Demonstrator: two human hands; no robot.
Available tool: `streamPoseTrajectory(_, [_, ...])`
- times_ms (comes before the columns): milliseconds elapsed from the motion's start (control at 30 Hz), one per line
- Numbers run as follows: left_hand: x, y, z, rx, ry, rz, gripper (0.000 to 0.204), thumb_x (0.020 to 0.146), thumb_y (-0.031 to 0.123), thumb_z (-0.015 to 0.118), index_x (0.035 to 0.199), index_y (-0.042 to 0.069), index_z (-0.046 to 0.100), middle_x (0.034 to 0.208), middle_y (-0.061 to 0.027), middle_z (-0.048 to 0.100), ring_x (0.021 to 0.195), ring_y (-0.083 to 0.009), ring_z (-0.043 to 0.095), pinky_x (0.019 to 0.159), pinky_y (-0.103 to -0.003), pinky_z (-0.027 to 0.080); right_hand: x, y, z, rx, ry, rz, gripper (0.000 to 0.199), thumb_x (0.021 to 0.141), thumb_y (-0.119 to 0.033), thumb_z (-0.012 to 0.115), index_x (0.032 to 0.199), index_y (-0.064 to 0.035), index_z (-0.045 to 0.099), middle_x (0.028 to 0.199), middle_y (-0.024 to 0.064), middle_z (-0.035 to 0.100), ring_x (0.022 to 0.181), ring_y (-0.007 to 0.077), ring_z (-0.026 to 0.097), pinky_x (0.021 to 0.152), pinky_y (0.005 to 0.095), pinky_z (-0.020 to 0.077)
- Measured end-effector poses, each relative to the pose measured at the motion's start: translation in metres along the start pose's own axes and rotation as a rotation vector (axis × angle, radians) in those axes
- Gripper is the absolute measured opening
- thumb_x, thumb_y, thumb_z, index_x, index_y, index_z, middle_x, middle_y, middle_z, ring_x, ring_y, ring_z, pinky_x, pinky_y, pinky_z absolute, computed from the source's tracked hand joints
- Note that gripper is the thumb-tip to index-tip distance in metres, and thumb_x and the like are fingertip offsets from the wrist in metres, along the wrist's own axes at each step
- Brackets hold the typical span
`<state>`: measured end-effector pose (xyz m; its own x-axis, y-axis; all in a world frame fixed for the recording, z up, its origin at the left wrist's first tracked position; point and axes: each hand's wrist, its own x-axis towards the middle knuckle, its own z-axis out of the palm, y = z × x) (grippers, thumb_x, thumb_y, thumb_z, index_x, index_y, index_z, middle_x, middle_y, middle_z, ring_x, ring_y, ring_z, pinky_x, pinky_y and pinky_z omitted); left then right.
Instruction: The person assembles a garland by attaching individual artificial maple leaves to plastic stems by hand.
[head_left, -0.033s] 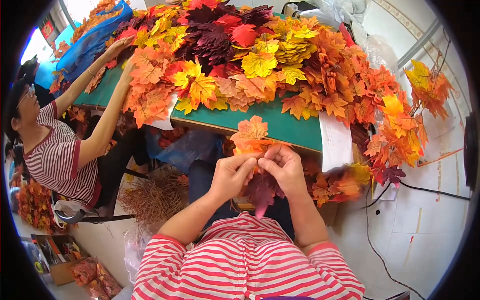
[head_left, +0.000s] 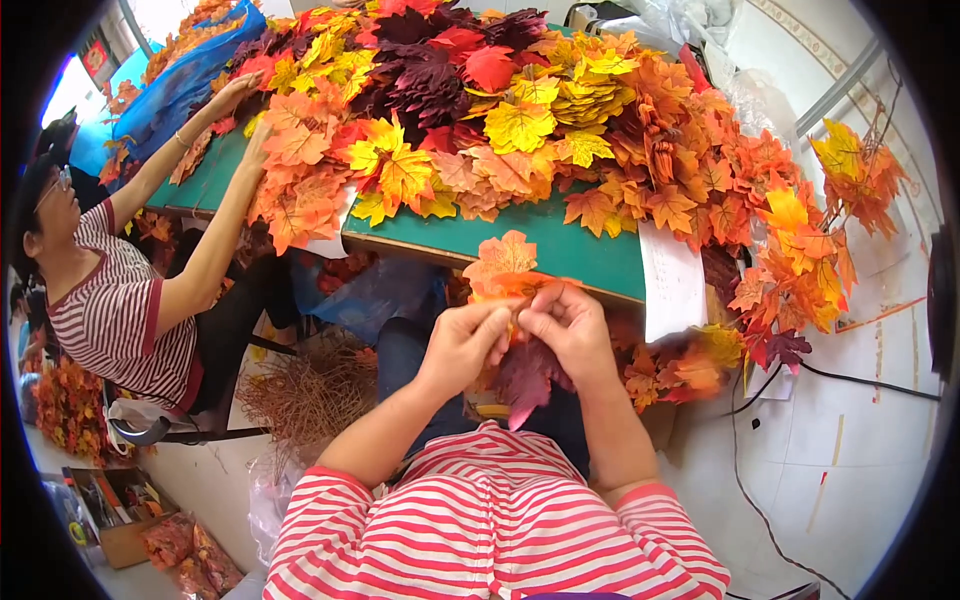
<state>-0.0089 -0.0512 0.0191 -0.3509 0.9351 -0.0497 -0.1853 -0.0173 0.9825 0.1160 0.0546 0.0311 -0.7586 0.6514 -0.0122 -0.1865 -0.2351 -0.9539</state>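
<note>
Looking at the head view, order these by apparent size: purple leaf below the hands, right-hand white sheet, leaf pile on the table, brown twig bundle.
1. Leaf pile
2. Twig bundle
3. White sheet
4. Purple leaf

Distances from the camera differ, so true sizes may not match.

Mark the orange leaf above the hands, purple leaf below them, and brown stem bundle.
Orange leaf [head_left: 504, 258], head view: middle of its blade.
Purple leaf [head_left: 524, 382], head view: its visible blade.
Brown stem bundle [head_left: 305, 398], head view: middle of the pile.
</note>
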Motion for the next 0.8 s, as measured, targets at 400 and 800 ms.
streamPoseTrajectory(400, [-0.007,-0.003,-0.006,-0.796,-0.170,-0.270,0.042,0.086,0.004,0.057,0.126,0.003,0.045,0.105,-0.0097,0.060,0.093,-0.0173,0.060,0.082,-0.029,0.049,0.020,-0.003,-0.018,0.057,0.015,-0.023,0.011,0.083,-0.001,0.063,0.088,-0.0036,0.054,0.083,0.0067,0.064,0.075,0.0105,0.061,0.071,0.0216,0.0485])
streamPoseTrajectory(800, [-0.012,-0.003,0.005,-0.644,-0.038,-0.342,0.016,0.085,0.013,0.062,0.099,0.004,0.060,0.080,-0.0034,0.063,0.061,-0.0099,0.058,0.056,-0.021,0.048,0.016,0.015,-0.024,-0.128,-0.176,-0.039,0.030,0.087,-0.022,0.062,0.107,-0.0035,0.050,0.094,0.0071,0.060,0.088,0.0127,0.057,0.080,0.0259,0.0452])
